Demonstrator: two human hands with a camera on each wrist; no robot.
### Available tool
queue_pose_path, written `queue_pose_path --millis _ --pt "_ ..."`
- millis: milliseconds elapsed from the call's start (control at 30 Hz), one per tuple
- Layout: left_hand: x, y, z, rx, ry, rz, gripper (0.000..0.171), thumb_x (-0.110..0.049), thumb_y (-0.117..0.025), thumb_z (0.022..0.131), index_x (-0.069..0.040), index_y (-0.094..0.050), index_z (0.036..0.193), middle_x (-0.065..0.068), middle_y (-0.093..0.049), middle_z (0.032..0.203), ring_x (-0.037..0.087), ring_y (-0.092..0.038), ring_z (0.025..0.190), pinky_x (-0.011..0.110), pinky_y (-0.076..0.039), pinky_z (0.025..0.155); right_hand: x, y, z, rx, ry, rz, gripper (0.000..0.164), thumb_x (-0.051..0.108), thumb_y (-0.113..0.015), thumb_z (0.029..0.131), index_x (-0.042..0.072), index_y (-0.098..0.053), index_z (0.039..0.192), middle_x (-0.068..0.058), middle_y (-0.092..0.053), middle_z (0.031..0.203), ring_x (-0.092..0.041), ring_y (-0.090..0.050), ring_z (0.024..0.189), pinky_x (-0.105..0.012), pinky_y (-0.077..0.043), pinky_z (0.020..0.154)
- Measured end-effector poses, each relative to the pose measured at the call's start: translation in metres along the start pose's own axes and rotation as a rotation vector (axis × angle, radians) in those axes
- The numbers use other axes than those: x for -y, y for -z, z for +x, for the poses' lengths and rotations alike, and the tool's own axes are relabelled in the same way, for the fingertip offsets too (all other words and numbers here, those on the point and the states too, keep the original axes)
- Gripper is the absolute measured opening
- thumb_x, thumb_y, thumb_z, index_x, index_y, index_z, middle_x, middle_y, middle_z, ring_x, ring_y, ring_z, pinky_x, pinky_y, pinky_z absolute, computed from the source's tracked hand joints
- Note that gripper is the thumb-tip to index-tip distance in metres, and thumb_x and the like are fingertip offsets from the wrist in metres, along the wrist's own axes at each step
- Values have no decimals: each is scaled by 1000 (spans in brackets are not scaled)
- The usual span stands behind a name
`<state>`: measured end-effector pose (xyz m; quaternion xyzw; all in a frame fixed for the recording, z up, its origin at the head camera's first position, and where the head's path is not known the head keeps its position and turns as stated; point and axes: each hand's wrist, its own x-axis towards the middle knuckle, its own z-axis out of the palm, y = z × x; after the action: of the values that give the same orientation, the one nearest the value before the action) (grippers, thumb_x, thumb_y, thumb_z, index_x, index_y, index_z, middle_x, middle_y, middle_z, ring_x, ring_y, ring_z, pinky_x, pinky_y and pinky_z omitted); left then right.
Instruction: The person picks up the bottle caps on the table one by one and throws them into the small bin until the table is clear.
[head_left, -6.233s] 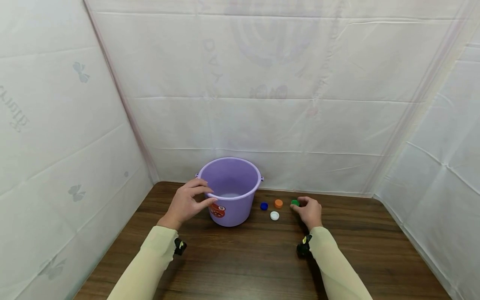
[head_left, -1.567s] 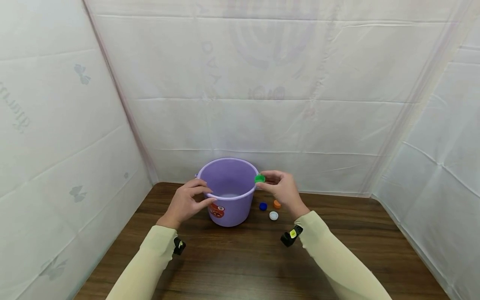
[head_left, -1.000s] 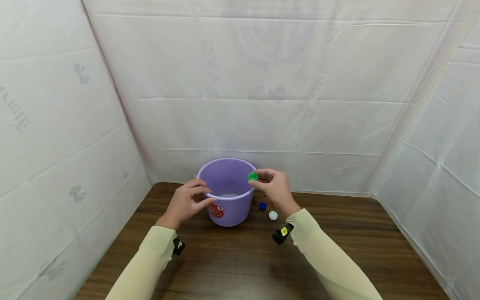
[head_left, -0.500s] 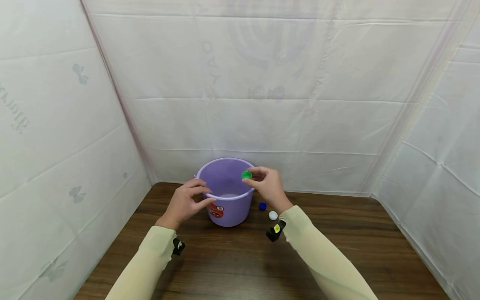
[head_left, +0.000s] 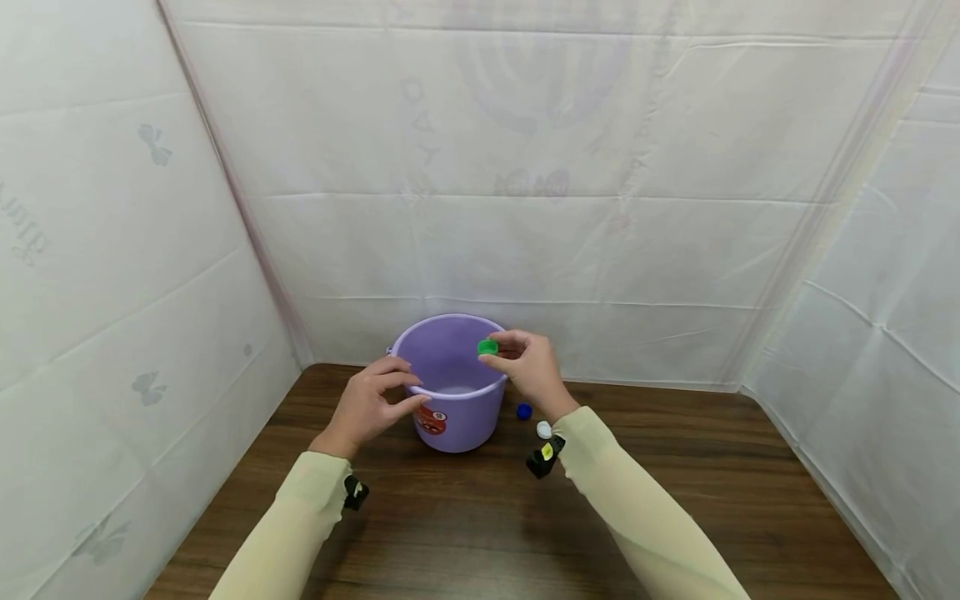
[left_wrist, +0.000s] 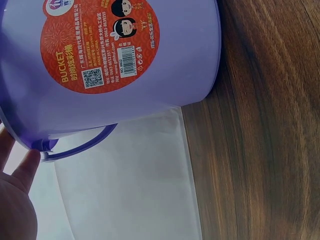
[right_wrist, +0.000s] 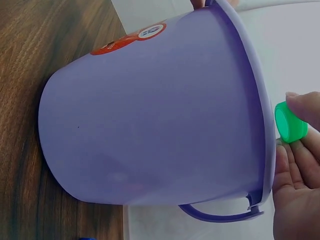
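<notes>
- 1 left hand (head_left: 367,406): pinched purple bucket (head_left: 468,425) by its front-left rim.
- 1 right hand (head_left: 531,367): pinched 1 green cap (head_left: 487,347) above bucket's mouth.
- 1 blue cap (head_left: 524,412), 1 white cap (head_left: 544,430): lay right of bucket.

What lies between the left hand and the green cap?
The purple bucket: in the head view, its open mouth spans the gap from the left hand to the green cap that the right hand pinches. Nothing else shows between.
</notes>
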<state>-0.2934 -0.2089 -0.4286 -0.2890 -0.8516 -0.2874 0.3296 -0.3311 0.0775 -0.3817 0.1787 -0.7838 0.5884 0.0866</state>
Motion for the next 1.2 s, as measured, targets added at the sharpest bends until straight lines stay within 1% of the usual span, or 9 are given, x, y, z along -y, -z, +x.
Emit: queue_pose_path --millis 167,300,367,567,700,900,1033,1100,1200 --pt "-1 1 1 4 6 -8 24 -27 -94 74 -17 -80 91 -3 -70 104 15 -66 102 35 -57 94 1 -2 1 -8 4 -17 33 21 -88 83 12 -78 113 -7 -78 105 -18 -73 91 -28 -61 78" --pt "-2 1 1 5 4 -8 25 -27 -94 74 -17 -80 91 -2 -70 104 15 -66 102 35 -57 94 3 -3 0 -13 1 -16 34 19 -88 83 10 -77 114 -9 -78 106 -19 -73 91 -28 -61 79" --pt "-2 1 1 6 7 -8 24 -27 -94 74 -17 -80 91 -2 -71 104 16 -66 102 37 -57 95 4 -3 -1 -16 5 -15 36 18 -88 82 8 -77 115 -10 -77 107 -21 -73 92 -31 -62 81" --pt "-3 1 0 18 14 1 24 -28 -94 74 -17 -80 91 -3 -70 104 15 -66 102 40 -59 94 2 -4 -1 -18 27 -33 43 25 -89 82 9 -76 119 -8 -75 120 -28 -69 111 -47 -56 100" --pt "-4 2 0 22 12 6 24 -29 -93 75 -18 -80 92 -3 -70 104 14 -65 102 40 -59 91 1 -3 -1 -23 32 -49 45 28 -89 82 11 -76 121 -8 -74 125 -27 -67 117 -46 -54 104" --pt "-5 2 1 20 16 5 24 -29 -94 74 -18 -80 91 -3 -70 104 15 -65 102 41 -59 91 -1 1 1 -51 39 -37 42 26 -89 82 10 -76 118 -8 -75 121 -28 -68 115 -48 -54 105" --pt "-5 2 1 25 23 0 24 -29 -93 75 -18 -80 91 -3 -70 104 14 -65 102 40 -59 92 -2 5 3 -70 30 -19 40 25 -89 81 9 -77 117 -8 -75 119 -27 -68 114 -47 -55 103" --pt "-4 2 0 25 27 -1 24 -29 -93 75 -18 -80 91 -4 -70 104 14 -65 103 40 -59 93 -2 8 3 -72 22 -1 39 24 -89 82 9 -76 116 -10 -74 120 -28 -68 114 -43 -56 102" --pt "-3 2 0 21 24 -1 23 -28 -94 74 -18 -80 90 -4 -70 104 15 -66 103 41 -59 93 -4 12 3 -76 17 32 41 21 -88 83 4 -75 118 -17 -73 123 -34 -67 117 -40 -57 100"
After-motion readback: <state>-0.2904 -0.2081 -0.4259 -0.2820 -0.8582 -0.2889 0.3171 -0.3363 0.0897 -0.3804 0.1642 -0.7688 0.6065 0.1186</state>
